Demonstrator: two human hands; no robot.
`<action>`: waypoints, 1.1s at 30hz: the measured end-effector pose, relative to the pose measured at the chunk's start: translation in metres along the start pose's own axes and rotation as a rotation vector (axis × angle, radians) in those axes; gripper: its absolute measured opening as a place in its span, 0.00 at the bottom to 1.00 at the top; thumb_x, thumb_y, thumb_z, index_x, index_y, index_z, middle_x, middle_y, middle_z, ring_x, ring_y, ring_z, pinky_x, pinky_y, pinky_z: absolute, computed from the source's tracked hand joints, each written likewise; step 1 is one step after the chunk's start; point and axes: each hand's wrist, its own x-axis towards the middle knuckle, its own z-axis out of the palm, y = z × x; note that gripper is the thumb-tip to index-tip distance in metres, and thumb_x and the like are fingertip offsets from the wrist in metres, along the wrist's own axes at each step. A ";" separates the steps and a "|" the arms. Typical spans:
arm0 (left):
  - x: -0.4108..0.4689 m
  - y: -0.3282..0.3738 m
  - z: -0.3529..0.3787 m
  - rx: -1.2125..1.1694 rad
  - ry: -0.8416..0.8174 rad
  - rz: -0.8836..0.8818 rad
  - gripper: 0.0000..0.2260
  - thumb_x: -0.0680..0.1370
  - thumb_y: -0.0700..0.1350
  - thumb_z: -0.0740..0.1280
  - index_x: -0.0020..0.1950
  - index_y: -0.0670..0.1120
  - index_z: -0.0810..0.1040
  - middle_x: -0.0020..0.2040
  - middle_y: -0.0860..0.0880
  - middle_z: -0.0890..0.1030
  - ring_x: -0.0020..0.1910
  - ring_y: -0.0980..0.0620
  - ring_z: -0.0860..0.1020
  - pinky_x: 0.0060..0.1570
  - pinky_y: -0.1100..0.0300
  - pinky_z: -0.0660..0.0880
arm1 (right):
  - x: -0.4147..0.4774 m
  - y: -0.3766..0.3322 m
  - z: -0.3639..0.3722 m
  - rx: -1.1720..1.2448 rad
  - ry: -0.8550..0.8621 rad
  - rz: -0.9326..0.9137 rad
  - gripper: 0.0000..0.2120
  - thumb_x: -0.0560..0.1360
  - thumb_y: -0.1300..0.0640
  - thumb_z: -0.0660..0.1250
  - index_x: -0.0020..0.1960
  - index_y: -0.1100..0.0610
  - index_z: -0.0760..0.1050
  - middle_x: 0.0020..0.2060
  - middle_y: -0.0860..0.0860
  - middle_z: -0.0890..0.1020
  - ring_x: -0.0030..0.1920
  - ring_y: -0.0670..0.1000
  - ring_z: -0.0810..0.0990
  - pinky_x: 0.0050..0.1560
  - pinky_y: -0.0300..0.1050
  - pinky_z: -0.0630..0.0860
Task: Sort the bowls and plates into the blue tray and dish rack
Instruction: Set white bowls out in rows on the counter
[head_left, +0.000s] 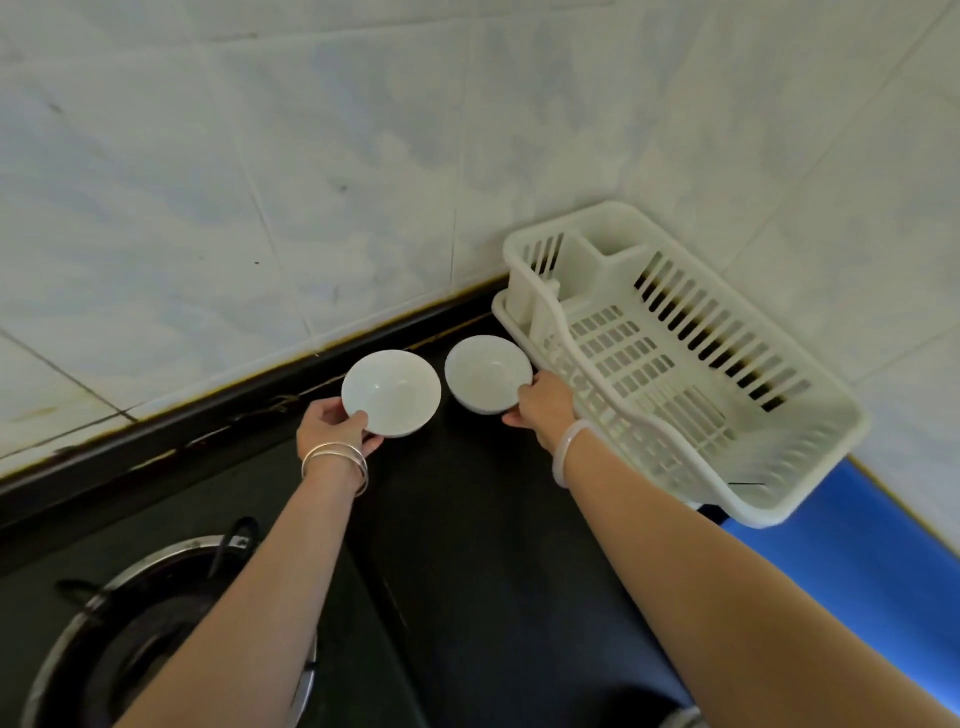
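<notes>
each hand grips a bowl: left hand (332, 423) left bowl (392, 391), right hand (543, 400) right bowl (487, 373); lift level, dish rack (727, 364) just right.

The left hand (332, 423) grips a round white ceramic bowl (392, 392). The right hand (543, 402) grips a second white bowl (488, 373) beside the slotted white plastic dish rack (675, 358).

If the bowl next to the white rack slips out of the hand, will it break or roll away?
The right bowl looks like glossy white ceramic, so it would probably chip or crack on the hard black counter. Its smooth glaze may be slippery, and the right hand pinches only its rim. Being round, it could roll if it landed on edge.
</notes>
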 end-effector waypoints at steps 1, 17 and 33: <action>0.002 -0.001 0.001 0.001 0.000 -0.001 0.13 0.72 0.30 0.65 0.52 0.45 0.73 0.61 0.42 0.76 0.57 0.39 0.78 0.40 0.52 0.79 | 0.003 0.000 0.002 -0.008 0.003 0.009 0.12 0.77 0.66 0.59 0.60 0.65 0.69 0.33 0.53 0.75 0.41 0.59 0.83 0.48 0.52 0.82; 0.009 -0.016 0.003 -0.065 0.021 -0.026 0.14 0.72 0.32 0.66 0.54 0.46 0.74 0.61 0.43 0.76 0.57 0.41 0.78 0.40 0.54 0.79 | 0.008 0.011 0.007 0.098 -0.063 0.033 0.11 0.80 0.58 0.58 0.61 0.59 0.68 0.44 0.57 0.78 0.39 0.52 0.80 0.30 0.42 0.79; -0.003 -0.021 0.016 -0.442 -0.022 -0.312 0.15 0.76 0.38 0.65 0.62 0.40 0.72 0.63 0.39 0.75 0.60 0.41 0.76 0.50 0.53 0.79 | 0.007 -0.004 0.021 0.567 -0.085 0.117 0.17 0.79 0.65 0.60 0.68 0.62 0.68 0.64 0.62 0.74 0.62 0.59 0.76 0.49 0.46 0.79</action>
